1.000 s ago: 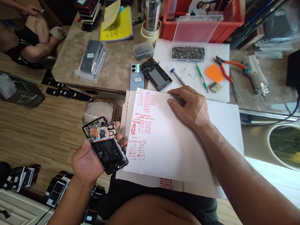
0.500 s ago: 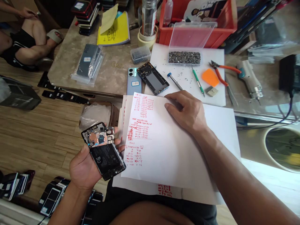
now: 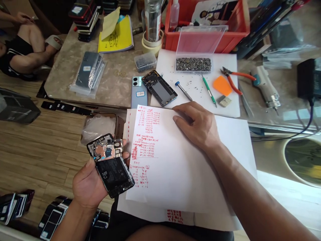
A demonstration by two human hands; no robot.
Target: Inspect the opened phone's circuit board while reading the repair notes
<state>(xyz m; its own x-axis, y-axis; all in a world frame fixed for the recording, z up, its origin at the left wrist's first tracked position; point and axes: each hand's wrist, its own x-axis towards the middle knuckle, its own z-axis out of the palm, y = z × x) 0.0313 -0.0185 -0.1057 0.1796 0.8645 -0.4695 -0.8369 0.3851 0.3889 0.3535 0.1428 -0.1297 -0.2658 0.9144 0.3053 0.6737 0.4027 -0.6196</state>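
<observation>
Cradled in my left hand point(image 3: 89, 187) is an opened phone point(image 3: 115, 177) with its back off, showing a black battery. A circuit board point(image 3: 107, 150) with copper-coloured areas lies across the phone's upper part, set askew to it. My thumb is on the near side and fingertips show behind the far edge. My right hand point(image 3: 198, 125) rests on white paper sheets point(image 3: 185, 167) on my lap, thumb and fingers apart near the upper edge. Red handwriting covers the top sheet's left side. Just beyond it lie a dark phone housing point(image 3: 160, 88) and a blue phone point(image 3: 139, 95).
On a white mat point(image 3: 173, 63) are a screwdriver point(image 3: 184, 91), a green pen-like tool point(image 3: 209, 90), an orange pick point(image 3: 222, 85) and an open box of small parts point(image 3: 193, 64). Pliers point(image 3: 232, 80) and a power screwdriver point(image 3: 265, 85) lie right. Another person's leg point(image 3: 27, 50) shows left.
The view has shifted slightly, so the table items appear a little left and lower. My left hand still holds the phone and my right hand stays on the paper.
</observation>
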